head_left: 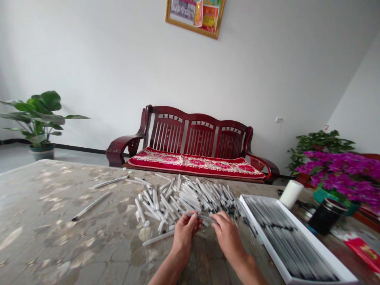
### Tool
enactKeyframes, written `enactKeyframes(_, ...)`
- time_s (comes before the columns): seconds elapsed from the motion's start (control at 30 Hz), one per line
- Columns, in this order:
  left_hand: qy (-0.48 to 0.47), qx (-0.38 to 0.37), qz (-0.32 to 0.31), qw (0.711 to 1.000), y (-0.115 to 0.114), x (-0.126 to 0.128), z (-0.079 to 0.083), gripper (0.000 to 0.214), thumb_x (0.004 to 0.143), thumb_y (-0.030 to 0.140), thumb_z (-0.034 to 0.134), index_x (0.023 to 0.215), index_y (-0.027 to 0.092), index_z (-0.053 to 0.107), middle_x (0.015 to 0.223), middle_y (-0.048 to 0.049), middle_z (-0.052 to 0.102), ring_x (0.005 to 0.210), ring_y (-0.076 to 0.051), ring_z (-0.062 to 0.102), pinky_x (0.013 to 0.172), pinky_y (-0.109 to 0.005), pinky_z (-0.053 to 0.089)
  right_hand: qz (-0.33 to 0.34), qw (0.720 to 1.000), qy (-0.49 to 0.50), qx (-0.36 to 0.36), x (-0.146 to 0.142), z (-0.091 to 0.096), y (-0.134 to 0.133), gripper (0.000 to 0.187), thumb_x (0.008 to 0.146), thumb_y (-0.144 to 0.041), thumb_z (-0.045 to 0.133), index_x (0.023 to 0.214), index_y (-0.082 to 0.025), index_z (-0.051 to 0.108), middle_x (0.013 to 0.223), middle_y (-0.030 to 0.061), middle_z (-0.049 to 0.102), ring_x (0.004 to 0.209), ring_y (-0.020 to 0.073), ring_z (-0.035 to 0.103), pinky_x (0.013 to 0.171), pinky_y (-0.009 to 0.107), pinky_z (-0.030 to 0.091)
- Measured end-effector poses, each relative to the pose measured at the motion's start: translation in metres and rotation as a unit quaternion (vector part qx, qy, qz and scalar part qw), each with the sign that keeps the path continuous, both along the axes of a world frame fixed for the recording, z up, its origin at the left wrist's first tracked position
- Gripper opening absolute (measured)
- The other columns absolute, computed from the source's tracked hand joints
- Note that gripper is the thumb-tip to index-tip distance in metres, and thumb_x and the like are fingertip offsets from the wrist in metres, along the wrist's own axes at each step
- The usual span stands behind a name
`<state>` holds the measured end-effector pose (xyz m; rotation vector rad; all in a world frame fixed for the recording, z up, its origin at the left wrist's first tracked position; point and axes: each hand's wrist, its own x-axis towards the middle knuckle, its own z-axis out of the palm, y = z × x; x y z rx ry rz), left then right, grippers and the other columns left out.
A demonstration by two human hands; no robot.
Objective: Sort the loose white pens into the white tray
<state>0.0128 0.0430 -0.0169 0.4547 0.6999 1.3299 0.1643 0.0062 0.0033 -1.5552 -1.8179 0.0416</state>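
My left hand point(186, 229) is closed in a pinch on one end of a slim, greyish pen point(204, 217). Opposite it, the fingers of my right hand point(227, 231) close on the pen's other end, so it lies roughly level between both hands. Just beyond my hands spreads a heap of whitish translucent pen parts point(190, 194), some with black ends. To the right stands a white open box point(314, 233) holding rows of clear pens with dark ends point(285, 233). One loose barrel point(158, 238) lies by my left wrist.
Two pens point(90, 206) lie apart on the left of the patterned tablecloth point(59, 237). Behind the box are a white roll point(291, 194), a dark jar point(326, 215), purple flowers point(341, 174) and a red packet point(363, 251). A wooden bench point(190, 134) stands beyond the table.
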Motion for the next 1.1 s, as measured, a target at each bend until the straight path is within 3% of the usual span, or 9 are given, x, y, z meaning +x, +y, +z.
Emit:
enactKeyframes(0.33,0.029,0.021,-0.006,0.999,-0.002,0.001,-0.002,0.05,0.038,0.046,0.092,0.071,0.015,0.07,0.06,0.0003,0.07,0.057,-0.014,0.066,0.056,-0.023,0.053,0.029,0.999,0.026,0.001,-0.003,-0.001,0.0,0.031,0.084,-0.012,0.051,0.099,-0.026,0.075,0.094,0.006,0.067,0.09,0.0212,0.063,0.081,0.03,0.049)
enactKeyframes(0.53,0.069,0.069,-0.028,0.995,-0.009,-0.001,0.003,0.047,0.045,0.048,0.091,0.071,0.015,0.07,0.06,-0.0024,0.071,0.057,-0.016,0.066,0.056,-0.025,0.054,0.047,0.976,0.188,-0.103,0.001,0.01,0.002,0.019,0.075,-0.017,0.059,0.081,-0.022,0.076,0.083,0.003,0.071,0.083,0.0206,0.065,0.076,0.029,0.047)
enactKeyframes(0.63,0.079,0.085,-0.034,0.993,-0.013,0.0,0.004,0.047,0.045,0.047,0.091,0.072,0.014,0.071,0.061,-0.0031,0.072,0.057,-0.017,0.067,0.056,-0.026,0.055,0.065,0.93,0.301,-0.201,0.006,0.017,0.0,0.01,0.069,-0.019,0.066,0.074,-0.019,0.075,0.066,-0.0013,0.068,0.066,0.0166,0.06,0.063,0.025,0.042)
enactKeyframes(0.7,0.069,0.074,-0.035,0.994,-0.015,0.002,0.004,0.046,0.046,0.046,0.091,0.074,0.014,0.072,0.063,-0.003,0.073,0.058,-0.017,0.068,0.057,-0.026,0.056,0.076,0.887,0.394,-0.228,0.006,0.02,-0.003,0.008,0.066,-0.022,0.072,0.073,-0.018,0.073,0.06,-0.0034,0.064,0.058,0.0126,0.054,0.056,0.023,0.037)
enactKeyframes(0.83,0.017,0.023,-0.027,0.999,-0.015,0.005,0.004,0.044,0.046,0.041,0.092,0.076,0.016,0.073,0.068,-0.0017,0.074,0.065,-0.016,0.071,0.06,-0.024,0.057,0.108,0.77,0.602,-0.18,-0.002,0.018,-0.006,0.036,0.056,-0.029,0.087,0.088,-0.019,0.073,0.075,-0.0024,0.069,0.062,0.009,0.055,0.056,0.02,0.039)
enactKeyframes(0.93,-0.001,0.009,-0.034,0.999,-0.015,0.005,0.003,0.044,0.045,0.037,0.093,0.078,0.017,0.073,0.071,-0.0021,0.075,0.069,-0.016,0.071,0.062,-0.023,0.057,0.109,0.697,0.689,-0.166,-0.012,0.009,-0.004,0.043,0.048,-0.029,0.094,0.083,-0.018,0.072,0.07,-0.0035,0.067,0.061,0.0075,0.057,0.056,0.017,0.041)
enactKeyframes(1.0,0.005,0.02,-0.048,0.999,-0.016,0.005,0.002,0.044,0.047,0.038,0.093,0.08,0.017,0.073,0.072,-0.003,0.075,0.07,-0.017,0.072,0.063,-0.023,0.057,0.099,0.675,0.713,-0.162,-0.016,0.003,-0.001,0.042,0.047,-0.032,0.095,0.079,-0.017,0.071,0.067,-0.0035,0.067,0.059,0.0078,0.059,0.052,0.017,0.041)
enactKeyframes(1.1,0.038,0.047,-0.07,0.996,-0.016,0.004,0.001,0.05,0.05,0.036,0.092,0.093,0.017,0.074,0.084,-0.0053,0.076,0.073,-0.019,0.072,0.063,-0.026,0.058,0.077,0.667,0.727,-0.146,-0.006,0.002,0.006,0.043,0.05,-0.037,0.094,0.081,-0.018,0.07,0.076,-0.0002,0.072,0.062,0.0099,0.063,0.048,0.016,0.042)
